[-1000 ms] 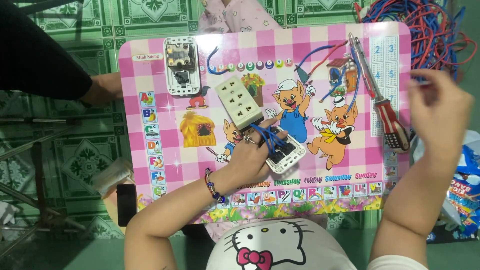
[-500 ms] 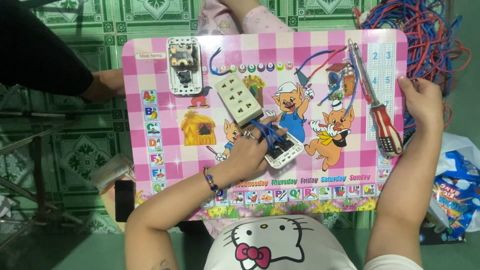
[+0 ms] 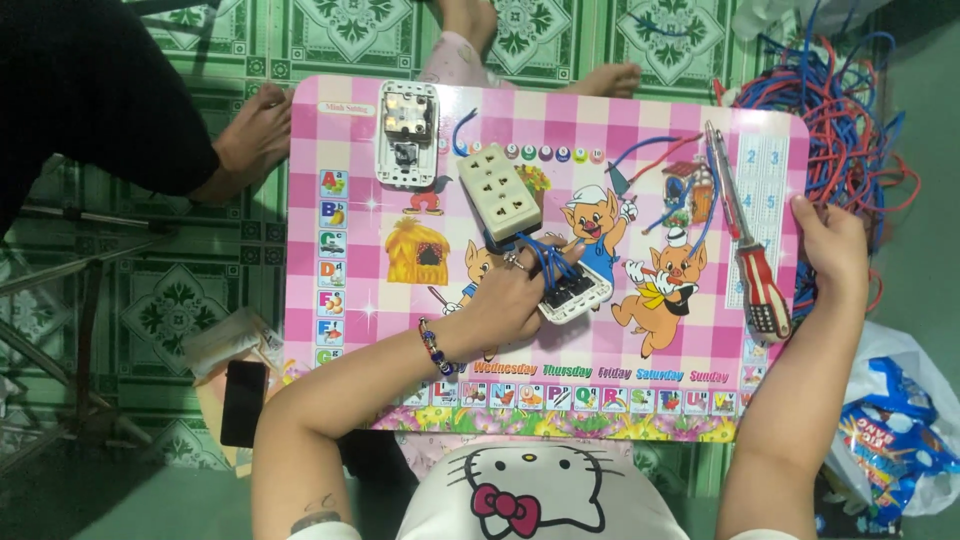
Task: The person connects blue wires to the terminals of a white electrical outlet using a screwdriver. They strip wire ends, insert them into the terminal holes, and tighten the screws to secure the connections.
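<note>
My left hand point(image 3: 505, 300) lies on a small white switch block point(image 3: 578, 293) in the middle of the pink checked table point(image 3: 330, 130), fingers closed on it where a bundle of blue wires point(image 3: 548, 257) enters. The wires run up to a white multi-hole socket point(image 3: 498, 190). My right hand point(image 3: 830, 245) rests at the table's right edge beside a red-and-black-handled screwdriver point(image 3: 752, 270). Its fingers curl over the edge toward the wire pile, and whether they hold anything is hidden. A white switch plate point(image 3: 405, 132) lies at the table's top left.
A tangle of red and blue wires point(image 3: 850, 110) sits on the green tiled floor to the right. Another person's foot point(image 3: 250, 140) and dark sleeve are at the left, more feet point(image 3: 610, 78) at the top. A black phone point(image 3: 243, 402) lies lower left, a blue-and-white bag point(image 3: 890, 440) lower right.
My right hand has come down from over the wires to the table's right edge, beside the screwdriver. My left hand has stayed on the switch block.
</note>
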